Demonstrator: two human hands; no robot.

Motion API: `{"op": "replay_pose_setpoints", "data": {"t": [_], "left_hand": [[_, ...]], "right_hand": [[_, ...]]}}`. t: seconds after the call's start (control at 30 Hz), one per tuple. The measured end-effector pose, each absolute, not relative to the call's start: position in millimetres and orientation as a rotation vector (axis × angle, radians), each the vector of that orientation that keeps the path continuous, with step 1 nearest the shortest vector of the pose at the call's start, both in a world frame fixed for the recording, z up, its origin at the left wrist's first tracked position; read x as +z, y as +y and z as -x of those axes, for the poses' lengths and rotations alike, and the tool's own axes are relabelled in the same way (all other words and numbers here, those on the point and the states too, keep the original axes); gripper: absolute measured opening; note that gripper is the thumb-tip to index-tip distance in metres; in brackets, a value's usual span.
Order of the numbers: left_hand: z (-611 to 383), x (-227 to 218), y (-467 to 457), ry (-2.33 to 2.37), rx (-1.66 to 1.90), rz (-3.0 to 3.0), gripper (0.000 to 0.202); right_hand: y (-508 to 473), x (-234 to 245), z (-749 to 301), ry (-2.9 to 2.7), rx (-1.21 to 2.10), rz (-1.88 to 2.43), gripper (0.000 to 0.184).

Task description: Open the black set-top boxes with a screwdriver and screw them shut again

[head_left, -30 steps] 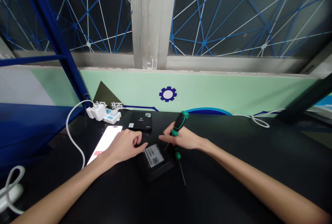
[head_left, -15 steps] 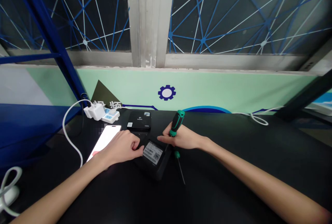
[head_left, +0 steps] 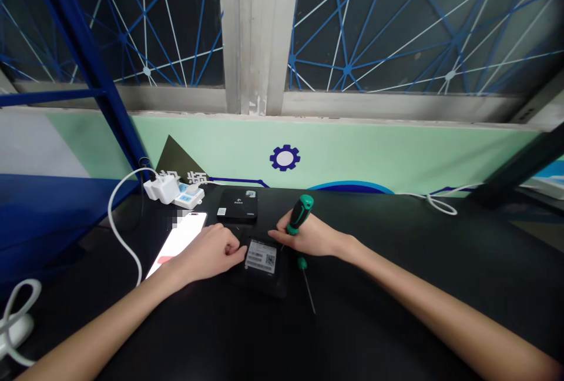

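Note:
A black box with a white printed label (head_left: 261, 256) lies on the black table in front of me, label side up. My left hand (head_left: 218, 249) is closed at its left edge, fingers curled and thumb against it. My right hand (head_left: 311, 234) grips a black and green screwdriver (head_left: 300, 213) with its handle up and slightly tilted. The thin shaft runs down toward the box's upper right edge; its tip is hard to make out. Beside the box, partly under my right hand, lies a second screwdriver (head_left: 308, 290) with a green collar and a bare metal shaft.
Behind the box sits a flat black box (head_left: 238, 204) with small stickers. A lit phone (head_left: 178, 243) lies under my left wrist. A white power strip (head_left: 188, 196) with plugs and a cable stands at the back left. More white cable (head_left: 440, 204) lies at the back right.
The labelled box has turned a little, so its label lies squarer to me. The screwdriver handle in my right hand has dipped slightly. My left hand has hardly moved.

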State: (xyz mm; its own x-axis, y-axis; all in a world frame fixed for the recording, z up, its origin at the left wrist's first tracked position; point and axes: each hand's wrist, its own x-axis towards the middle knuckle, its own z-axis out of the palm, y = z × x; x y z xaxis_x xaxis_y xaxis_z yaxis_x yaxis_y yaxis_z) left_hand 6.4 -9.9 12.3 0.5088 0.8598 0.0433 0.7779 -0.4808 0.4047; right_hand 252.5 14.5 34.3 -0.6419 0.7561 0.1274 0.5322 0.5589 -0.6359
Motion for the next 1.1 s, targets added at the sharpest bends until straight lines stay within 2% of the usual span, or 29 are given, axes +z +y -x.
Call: {"op": "replay_pose_setpoints", "data": {"t": [0.43,0.77,0.9,1.1], "left_hand": [[-6.7,13.5,-11.2,1.287,0.343,-2.394,0.045],[-4.0,12.5,-8.9,1.289,0.358,-2.389,0.049],[-4.2,12.3,-8.3,1.300,0.361,-2.402,0.050],[-4.3,13.7,-9.3,1.316,0.382,-2.379,0.050]], "right_hand": [[21.8,16.4,-251.4,-2.421,0.565,0.999,0.043],[17.5,24.6,-254.4,-2.365,0.630,1.079,0.052],[16.6,37.0,-260.6,-2.283,0.762,1.025,0.035],[16.5,45.3,-264.0,-2.021,1.091,0.934,0.037]]}}
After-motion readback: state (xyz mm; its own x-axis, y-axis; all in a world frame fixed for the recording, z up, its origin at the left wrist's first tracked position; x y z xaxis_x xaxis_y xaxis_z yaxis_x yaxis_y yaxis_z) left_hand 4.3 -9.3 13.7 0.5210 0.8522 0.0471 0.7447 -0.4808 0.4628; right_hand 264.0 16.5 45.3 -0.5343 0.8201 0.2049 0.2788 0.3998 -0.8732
